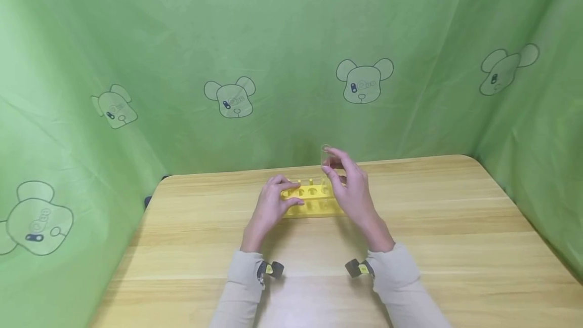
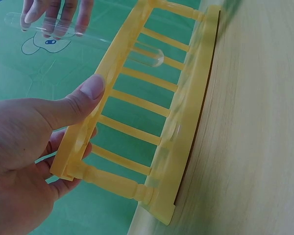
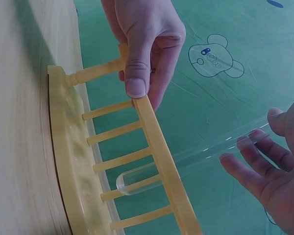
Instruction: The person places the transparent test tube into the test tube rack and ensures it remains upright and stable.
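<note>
A yellow test tube rack (image 1: 314, 212) stands on the table, with a row of holes in its top plate and pegs along the back. My left hand (image 1: 272, 199) grips the left end of that plate, thumb on the near side and fingers behind. A clear test tube (image 3: 142, 180) passes through a hole toward the rack's right part. Its rounded bottom hangs between the top plate and the base, short of the base. Above the plate, my right hand (image 1: 355, 186) holds the tube's upper part between thumb and fingers. In the left wrist view, right fingertips (image 2: 53, 19) show around the tube.
The wooden table (image 1: 432, 216) extends on both sides of the rack. Behind it hangs a green curtain (image 1: 291, 39) printed with bear heads, which also closes off the left and right. Small dark cameras (image 1: 275, 269) sit on both wrists over light sleeves.
</note>
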The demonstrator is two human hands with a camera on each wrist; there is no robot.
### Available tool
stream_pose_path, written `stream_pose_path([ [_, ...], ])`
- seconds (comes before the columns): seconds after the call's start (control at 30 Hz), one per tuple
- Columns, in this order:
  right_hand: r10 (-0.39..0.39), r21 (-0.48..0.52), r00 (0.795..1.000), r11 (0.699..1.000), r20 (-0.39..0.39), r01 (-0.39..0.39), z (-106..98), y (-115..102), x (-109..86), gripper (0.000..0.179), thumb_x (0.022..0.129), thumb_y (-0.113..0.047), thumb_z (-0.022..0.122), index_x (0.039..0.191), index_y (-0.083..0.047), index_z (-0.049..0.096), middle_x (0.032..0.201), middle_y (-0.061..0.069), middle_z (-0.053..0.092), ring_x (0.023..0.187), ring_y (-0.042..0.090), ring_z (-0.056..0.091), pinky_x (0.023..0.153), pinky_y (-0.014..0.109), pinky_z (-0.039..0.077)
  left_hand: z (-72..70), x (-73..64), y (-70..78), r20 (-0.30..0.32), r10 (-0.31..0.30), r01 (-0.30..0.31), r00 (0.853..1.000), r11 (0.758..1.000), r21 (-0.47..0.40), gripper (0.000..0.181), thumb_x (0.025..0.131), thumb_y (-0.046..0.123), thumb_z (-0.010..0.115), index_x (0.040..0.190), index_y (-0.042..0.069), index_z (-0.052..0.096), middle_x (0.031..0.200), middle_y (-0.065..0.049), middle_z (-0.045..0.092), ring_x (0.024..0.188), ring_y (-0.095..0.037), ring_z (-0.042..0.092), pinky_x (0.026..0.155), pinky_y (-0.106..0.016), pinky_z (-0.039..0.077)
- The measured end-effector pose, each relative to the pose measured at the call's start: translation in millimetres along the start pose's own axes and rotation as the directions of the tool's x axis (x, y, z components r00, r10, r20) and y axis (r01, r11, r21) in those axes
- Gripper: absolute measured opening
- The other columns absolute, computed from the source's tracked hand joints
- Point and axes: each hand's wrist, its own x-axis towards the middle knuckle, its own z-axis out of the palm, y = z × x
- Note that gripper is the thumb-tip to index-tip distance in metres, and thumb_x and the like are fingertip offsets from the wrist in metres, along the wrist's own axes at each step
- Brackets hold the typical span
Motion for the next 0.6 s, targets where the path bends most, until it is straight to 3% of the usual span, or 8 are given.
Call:
stream_pose_path([
  [0.43,-0.007,-0.005,1.000,1.000,-0.003,0.007,2.3,5.0,-1.0,0.044,0.099,-0.004,0.067,0.141,-0.012,0.057,0.106,0.010,0.068,0.102,0.025,0.068,0.079,0.033,0.062,-0.1,0.0,-0.3,-0.009,-0.002,0.002,1.000,1.000,0.021,0.046,0.077,0.026,0.088,0.118,0.009,0.076,0.106,-0.004,0.067,0.100,-0.020,0.060,0.092,-0.034,0.052],
  [0.6,0.002,-0.018,1.000,1.000,-0.006,-0.002,3.0,6.1,-1.5,0.044,0.099,-0.004,0.067,0.141,-0.011,0.057,0.107,0.010,0.069,0.102,0.025,0.068,0.079,0.028,0.061,0.5,-0.1,-1.2,-0.012,0.008,-0.008,1.000,1.000,0.028,0.045,0.078,0.026,0.088,0.118,0.009,0.076,0.106,-0.004,0.067,0.101,-0.020,0.060,0.092,-0.034,0.052],
])
